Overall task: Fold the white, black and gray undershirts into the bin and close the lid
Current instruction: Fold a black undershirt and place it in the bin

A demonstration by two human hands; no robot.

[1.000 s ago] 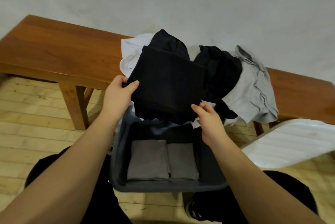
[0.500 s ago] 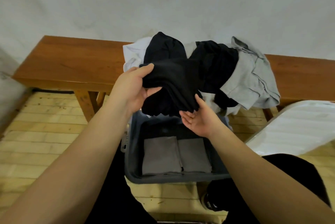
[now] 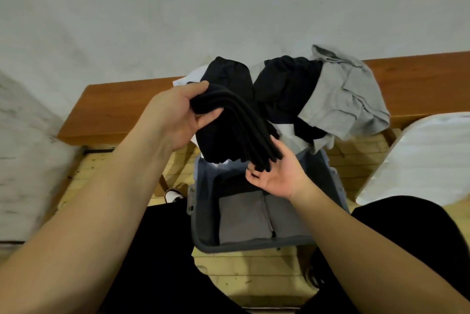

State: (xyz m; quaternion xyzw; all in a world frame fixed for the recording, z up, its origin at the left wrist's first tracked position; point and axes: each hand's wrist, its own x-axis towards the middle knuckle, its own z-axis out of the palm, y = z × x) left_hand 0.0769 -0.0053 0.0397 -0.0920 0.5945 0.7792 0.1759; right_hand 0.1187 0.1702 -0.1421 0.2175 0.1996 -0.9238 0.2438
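A folded black undershirt (image 3: 237, 130) is held in the air above the grey bin (image 3: 203, 214). My left hand (image 3: 178, 118) grips its upper end, thumb under and fingers over. My right hand (image 3: 276, 173) lies palm up under its lower end, fingers curled round the edge. Two folded gray undershirts (image 3: 244, 217) lie side by side on the bin's floor. Behind, on the wooden bench (image 3: 122, 107), sits a heap of unfolded shirts: black (image 3: 284, 84), gray (image 3: 343, 100) and a bit of white (image 3: 183, 82).
The white bin lid (image 3: 419, 158) leans at the right, next to the bin. My legs in black trousers flank the bin on the wooden plank floor (image 3: 244, 278). A pale wall runs behind the bench and along the left.
The black undershirt has been folded narrower, from a flat panel into a thick bundle. My right hand turned palm up beneath it. The view tilted and shifted to the left.
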